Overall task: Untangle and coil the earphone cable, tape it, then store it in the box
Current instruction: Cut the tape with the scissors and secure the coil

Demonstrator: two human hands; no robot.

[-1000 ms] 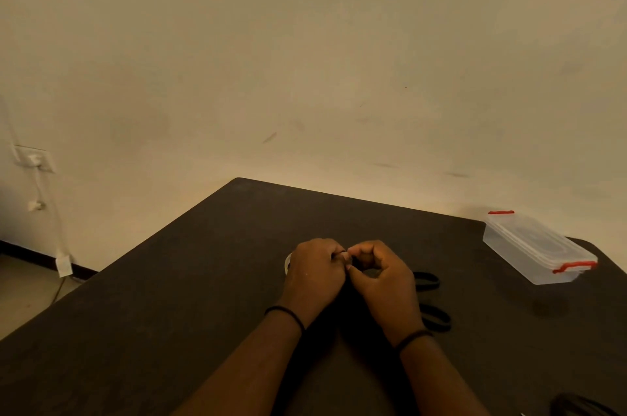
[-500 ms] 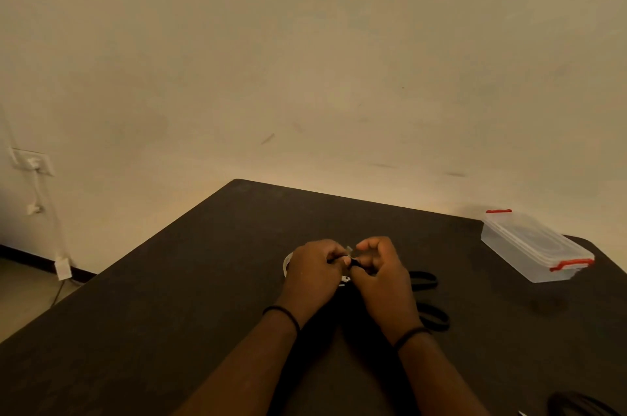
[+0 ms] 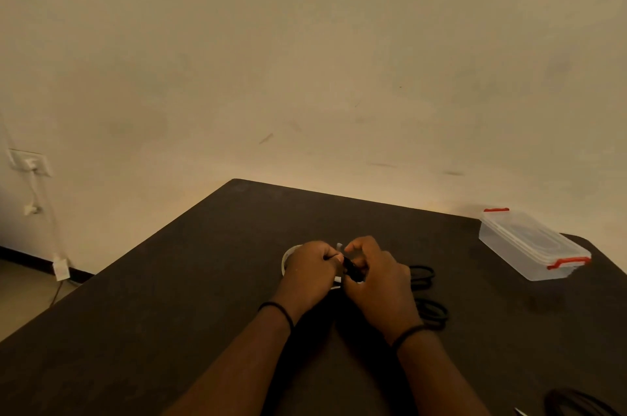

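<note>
My left hand point(image 3: 310, 271) and my right hand point(image 3: 376, 280) meet over the middle of the dark table point(image 3: 169, 297). Both pinch a small bundle of black earphone cable point(image 3: 353, 272) between them, and a pale strip of tape point(image 3: 339, 247) sticks up above the fingers. A white tape roll point(image 3: 287, 256) lies partly hidden under my left hand. The clear plastic box point(image 3: 529, 246) with red clips stands shut at the table's far right corner.
Two coiled black cables point(image 3: 422, 275) point(image 3: 432, 312) lie on the table just right of my right hand. Another black coil point(image 3: 576, 403) shows at the bottom right edge. A wall socket with a hanging cord point(image 3: 32, 164) is on the left wall.
My hands have parted slightly and the black cable bundle now shows between them. A strip of tape has come up above my fingers.
</note>
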